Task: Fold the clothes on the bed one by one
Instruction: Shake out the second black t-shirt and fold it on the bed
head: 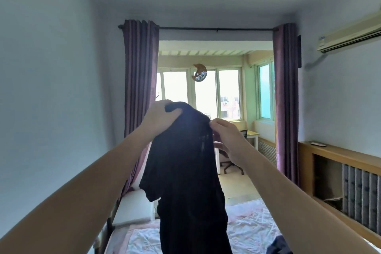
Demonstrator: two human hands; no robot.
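Note:
A black shirt (185, 171) hangs in the air in front of me, held up high above the bed (247, 227). My left hand (160, 118) grips its top edge at the left. My right hand (226, 136) pinches the top edge at the right. A short sleeve droops at the shirt's left side. The shirt's lower end reaches down past the bottom of the view. Another dark garment (278, 246) lies on the pink and white sheet at the bottom right, partly behind my right forearm.
Purple curtains (140, 88) frame a doorway to a bright balcony room with an office chair (228, 163) and a small table (251, 134). A wooden shelf with a radiator (350, 181) runs along the right wall, under an air conditioner (350, 37).

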